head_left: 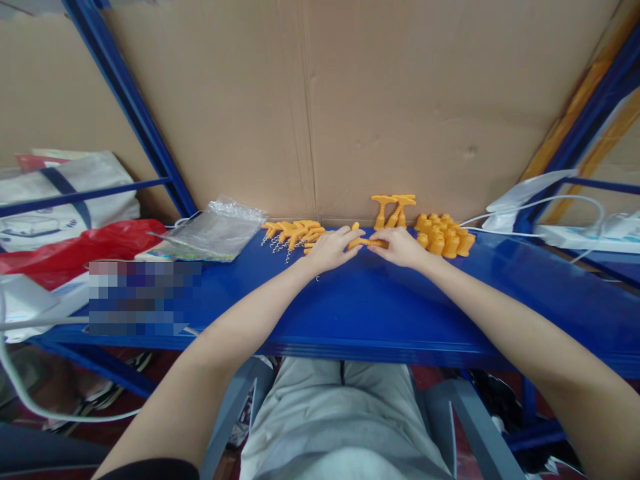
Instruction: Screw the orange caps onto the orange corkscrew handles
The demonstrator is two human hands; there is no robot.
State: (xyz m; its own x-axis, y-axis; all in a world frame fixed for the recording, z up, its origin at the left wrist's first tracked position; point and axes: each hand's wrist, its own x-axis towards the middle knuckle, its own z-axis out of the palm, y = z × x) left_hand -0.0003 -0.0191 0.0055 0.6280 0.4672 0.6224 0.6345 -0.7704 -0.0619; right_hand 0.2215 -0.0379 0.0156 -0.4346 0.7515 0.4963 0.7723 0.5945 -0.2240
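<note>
My left hand (pixel 331 250) and right hand (pixel 400 247) meet mid-worktop (pixel 380 307), fingers of both pinched on orange part (pixel 367 243) between them. Looks light, stiff plastic (small, likely slippery): grip ends. Spring pile (pixel 295 233) left, caps (pixel 445 235) right

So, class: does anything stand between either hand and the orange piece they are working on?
Nothing visible does. The left hand and right hand both already touch the orange piece, one at each end, on the blue shelf. The orange heaps lie off to the sides.
</note>
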